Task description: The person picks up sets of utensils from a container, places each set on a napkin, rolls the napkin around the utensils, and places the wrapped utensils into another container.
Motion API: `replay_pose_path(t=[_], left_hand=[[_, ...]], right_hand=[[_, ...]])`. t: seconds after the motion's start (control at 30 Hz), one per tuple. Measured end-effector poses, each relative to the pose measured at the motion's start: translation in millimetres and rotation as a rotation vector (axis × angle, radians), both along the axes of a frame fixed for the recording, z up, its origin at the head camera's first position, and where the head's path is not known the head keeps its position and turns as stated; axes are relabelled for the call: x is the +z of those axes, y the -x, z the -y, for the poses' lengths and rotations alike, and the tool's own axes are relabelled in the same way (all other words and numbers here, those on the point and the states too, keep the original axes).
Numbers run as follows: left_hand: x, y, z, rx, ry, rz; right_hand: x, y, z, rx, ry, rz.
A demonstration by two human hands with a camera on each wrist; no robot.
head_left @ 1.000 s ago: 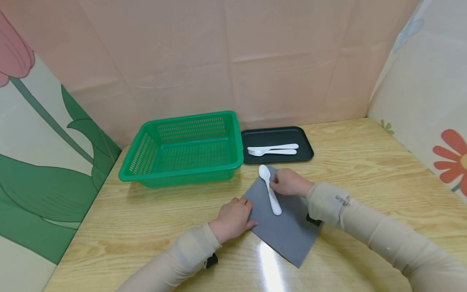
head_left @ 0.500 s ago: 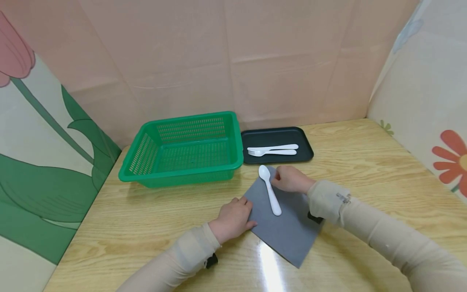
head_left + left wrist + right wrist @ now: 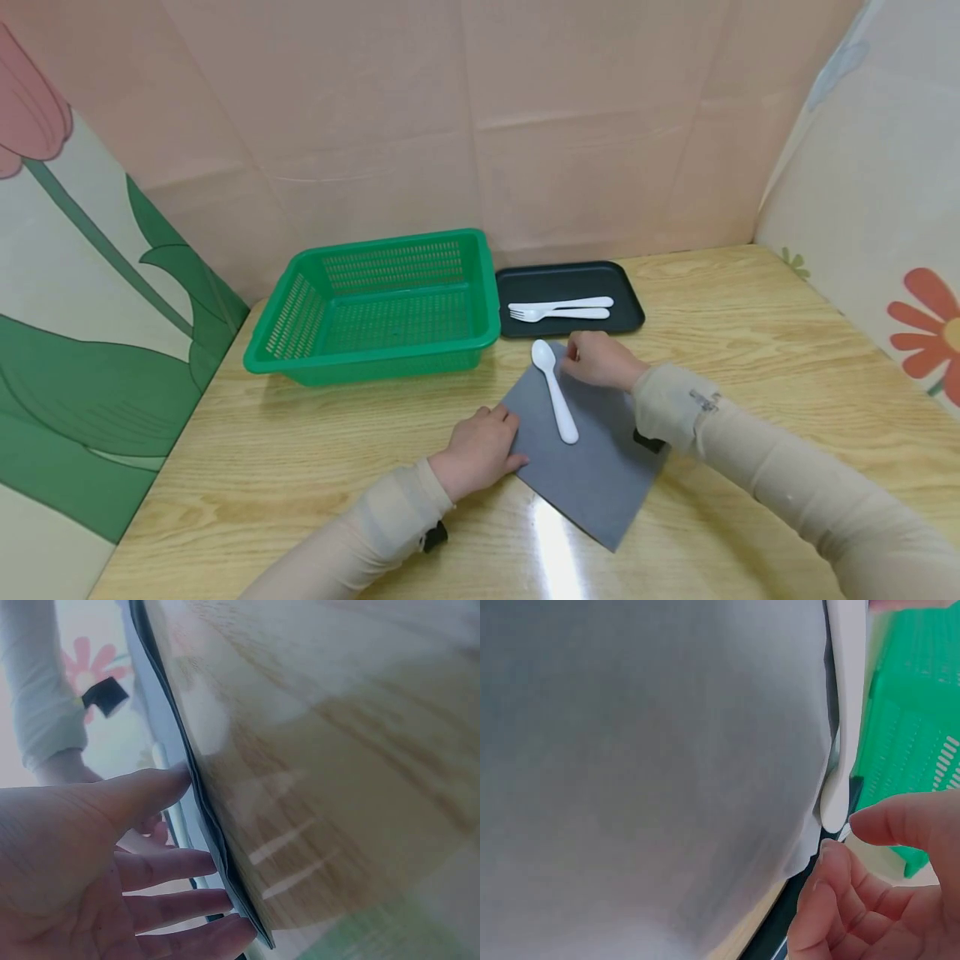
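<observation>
Head view. Lying aslant on the grey sheet [image 3: 592, 479]: white spoon [image 3: 561, 408], long axis running from bowl at far left to handle end at near right, bowl partly past the sheet's far-left edge. Nearer of the two, just right of the bowl and neck: right hand [image 3: 603, 362], at the far part of the sheet, with the spoon lying immediately to its left. At the sheet's left border, near the spoon but apart: left hand [image 3: 477, 447], fingers relaxed on the sheet, with the spoon to its right. Farther back on the worktop [image 3: 300, 467]: black tray [image 3: 566, 279] bearing knife [image 3: 585, 302] and fork [image 3: 577, 314]; left of it, green basket [image 3: 375, 362].

Left wrist view. Seen edge-on: grey sheet, with thumb and fingertips of the left hand against its border, fingers spread and nearly straight; spoon not surely distinguishable.

Right wrist view. Fingers of the right hand loosely bent, with a visible gap to the thumb and nothing held; bowl end of the spoon just beside the thumb tip, handle running away toward the near side.
</observation>
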State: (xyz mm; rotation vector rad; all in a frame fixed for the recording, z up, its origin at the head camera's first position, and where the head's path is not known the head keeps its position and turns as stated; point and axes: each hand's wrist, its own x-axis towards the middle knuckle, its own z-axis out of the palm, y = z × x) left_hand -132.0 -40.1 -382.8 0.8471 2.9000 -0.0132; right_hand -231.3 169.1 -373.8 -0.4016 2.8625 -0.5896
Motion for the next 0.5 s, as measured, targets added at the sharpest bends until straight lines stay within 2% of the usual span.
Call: replay_pose_path(t=[0.5], left_hand=[[-0.1,-1.7,0,-0.001,-0.013,-0.01]], right_hand=[[3.0,12.7,-11,-0.064,-0.018,-0.059]])
